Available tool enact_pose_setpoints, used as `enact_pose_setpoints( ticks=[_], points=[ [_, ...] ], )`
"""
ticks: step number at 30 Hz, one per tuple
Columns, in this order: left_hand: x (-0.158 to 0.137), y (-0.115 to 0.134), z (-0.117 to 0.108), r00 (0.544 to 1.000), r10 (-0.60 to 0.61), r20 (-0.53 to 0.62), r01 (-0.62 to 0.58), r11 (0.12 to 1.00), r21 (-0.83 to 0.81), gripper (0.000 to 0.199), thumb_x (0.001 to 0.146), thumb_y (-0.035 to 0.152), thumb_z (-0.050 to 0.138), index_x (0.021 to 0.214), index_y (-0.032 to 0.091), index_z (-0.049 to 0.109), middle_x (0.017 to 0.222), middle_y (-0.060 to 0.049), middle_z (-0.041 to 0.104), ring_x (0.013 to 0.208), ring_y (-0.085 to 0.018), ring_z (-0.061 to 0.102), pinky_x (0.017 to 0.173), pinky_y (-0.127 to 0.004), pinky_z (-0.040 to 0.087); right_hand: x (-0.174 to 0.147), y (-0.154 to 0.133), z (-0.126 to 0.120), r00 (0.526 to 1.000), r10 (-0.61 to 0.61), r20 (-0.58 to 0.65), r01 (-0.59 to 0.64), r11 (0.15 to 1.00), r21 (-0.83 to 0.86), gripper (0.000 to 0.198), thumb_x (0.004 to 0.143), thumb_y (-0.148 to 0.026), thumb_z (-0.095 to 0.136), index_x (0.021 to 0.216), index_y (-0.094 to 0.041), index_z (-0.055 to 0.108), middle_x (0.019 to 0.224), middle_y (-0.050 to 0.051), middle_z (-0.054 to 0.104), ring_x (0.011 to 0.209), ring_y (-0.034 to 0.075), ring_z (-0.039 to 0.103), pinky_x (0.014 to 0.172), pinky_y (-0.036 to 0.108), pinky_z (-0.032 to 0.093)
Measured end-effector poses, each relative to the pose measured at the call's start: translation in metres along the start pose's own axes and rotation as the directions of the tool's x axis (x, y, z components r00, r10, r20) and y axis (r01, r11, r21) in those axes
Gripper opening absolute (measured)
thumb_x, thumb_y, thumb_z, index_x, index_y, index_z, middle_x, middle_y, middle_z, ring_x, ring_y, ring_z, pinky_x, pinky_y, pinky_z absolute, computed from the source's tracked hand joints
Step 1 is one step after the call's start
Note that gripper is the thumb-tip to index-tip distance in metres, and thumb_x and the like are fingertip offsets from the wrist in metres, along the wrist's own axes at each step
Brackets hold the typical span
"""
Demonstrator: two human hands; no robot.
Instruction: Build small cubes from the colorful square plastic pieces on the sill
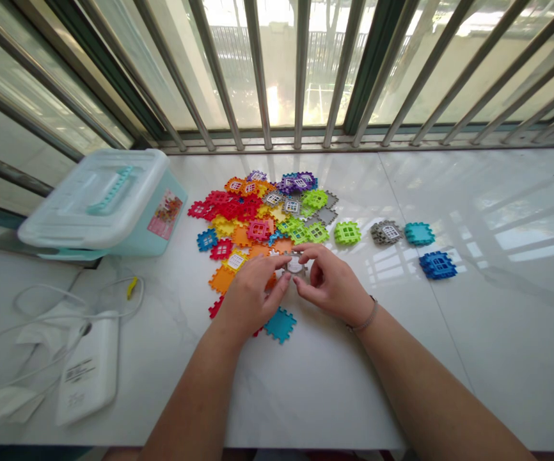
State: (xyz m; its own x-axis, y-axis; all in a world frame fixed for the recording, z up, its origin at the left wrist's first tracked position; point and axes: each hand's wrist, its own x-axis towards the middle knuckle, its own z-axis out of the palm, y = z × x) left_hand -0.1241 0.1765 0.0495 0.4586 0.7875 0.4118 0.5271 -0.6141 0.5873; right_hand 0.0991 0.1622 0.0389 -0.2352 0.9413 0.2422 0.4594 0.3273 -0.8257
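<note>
Between my fingertips is a grey interlocking plastic tile point(296, 264) with a pale insert. My left hand point(254, 291) pinches its left side with thumb and forefinger. My right hand point(329, 282) has thumb and forefinger at its right side, the other fingers curled in. Just beyond lies a heap of toothed tiles in many colours, among them red tiles point(231, 206), a yellow tile with a white window point(235, 259) and an orange tile point(221, 280). A flat teal tile point(281, 325) lies near my left wrist.
Small stacks stand apart on the right: lime green point(347, 233), grey point(386, 232), teal point(419, 234) and blue point(437, 265). A lidded box point(102, 202) sits at the left. Nearer are a white power bank point(89, 371) and loose cables. Metal bars point(300, 77) line the table's far edge.
</note>
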Motion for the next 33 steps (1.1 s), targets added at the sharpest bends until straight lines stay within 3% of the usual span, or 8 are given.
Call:
enact_pose_setpoints(
  ticks=[16,24,33],
  points=[
    [-0.0006,0.0005,0.0004,1.000,-0.016,-0.017,0.015,1.000,-0.028,0.034,0.110,0.025,0.060,0.143,0.025,0.066,0.131,-0.008,0.078,0.120,-0.023,0.074,0.108,-0.040,0.058,0.0006,0.0050,0.0012,0.998,-0.040,-0.047,0.038,0.998,-0.040,0.035,0.094,-0.026,0.076,0.125,-0.027,0.059,0.148,0.012,0.065,0.061,0.007,0.057,0.060,0.029,0.054],
    [-0.0012,-0.0004,0.0011,1.000,-0.007,-0.005,0.007,1.000,-0.018,0.035,0.109,0.025,0.060,0.144,0.026,0.065,0.135,-0.009,0.077,0.124,-0.024,0.074,0.109,-0.042,0.058,0.0011,0.0046,0.0009,0.998,-0.035,-0.054,0.034,0.999,-0.022,0.035,0.098,-0.042,0.080,0.124,-0.027,0.062,0.148,0.012,0.065,0.061,0.007,0.058,0.057,0.028,0.054],
    [-0.0019,-0.0019,0.0021,1.000,-0.002,-0.002,0.002,1.000,-0.008,0.036,0.109,0.025,0.061,0.145,0.025,0.063,0.134,-0.009,0.077,0.123,-0.025,0.073,0.108,-0.042,0.058,0.0000,0.0060,0.0012,0.998,-0.012,-0.060,0.009,0.999,-0.044,0.036,0.096,-0.038,0.080,0.125,-0.028,0.060,0.150,0.012,0.064,0.056,0.006,0.055,0.060,0.030,0.055]
  ],
)
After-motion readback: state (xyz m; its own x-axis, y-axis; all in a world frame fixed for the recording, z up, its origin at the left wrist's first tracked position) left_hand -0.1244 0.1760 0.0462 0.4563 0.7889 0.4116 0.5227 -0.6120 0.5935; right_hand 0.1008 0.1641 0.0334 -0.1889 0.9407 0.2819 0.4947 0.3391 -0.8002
